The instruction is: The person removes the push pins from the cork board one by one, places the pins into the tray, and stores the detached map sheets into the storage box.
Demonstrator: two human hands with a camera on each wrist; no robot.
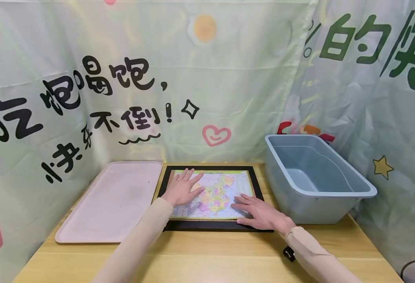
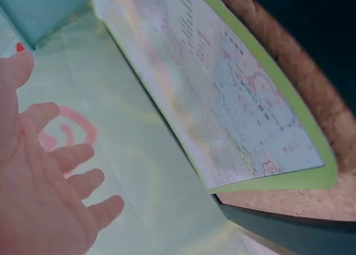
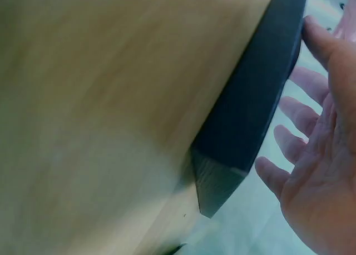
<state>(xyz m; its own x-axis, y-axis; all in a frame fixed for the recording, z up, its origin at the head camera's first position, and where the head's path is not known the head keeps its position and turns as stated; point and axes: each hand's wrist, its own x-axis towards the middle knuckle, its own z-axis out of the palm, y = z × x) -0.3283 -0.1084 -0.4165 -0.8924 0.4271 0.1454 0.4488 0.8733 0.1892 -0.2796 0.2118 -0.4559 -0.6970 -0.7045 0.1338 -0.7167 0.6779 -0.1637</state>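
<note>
A colourful map sheet (image 1: 216, 192) with a green border lies inside a black frame (image 1: 218, 226) on the table. In the left wrist view, a strip of brown cork-like backing (image 2: 267, 196) shows around the sheet (image 2: 222, 110). My left hand (image 1: 180, 190) is spread over the map's left part, fingers apart and holding nothing. Over the lower right corner, my right hand (image 1: 262, 213) has its fingers extended across the map's edge and its thumb by the frame's front bar. The right wrist view shows the frame's corner (image 3: 245, 99) beside that hand (image 3: 317, 138).
To the left lies a pale pink tray (image 1: 122, 204). A deep grey-blue plastic tub (image 1: 317, 204) stands at the right of the wooden table (image 1: 200, 255). Printed cloth (image 1: 228, 86) hangs behind and along the sides. A small black object (image 1: 289, 254) shows by the right sleeve.
</note>
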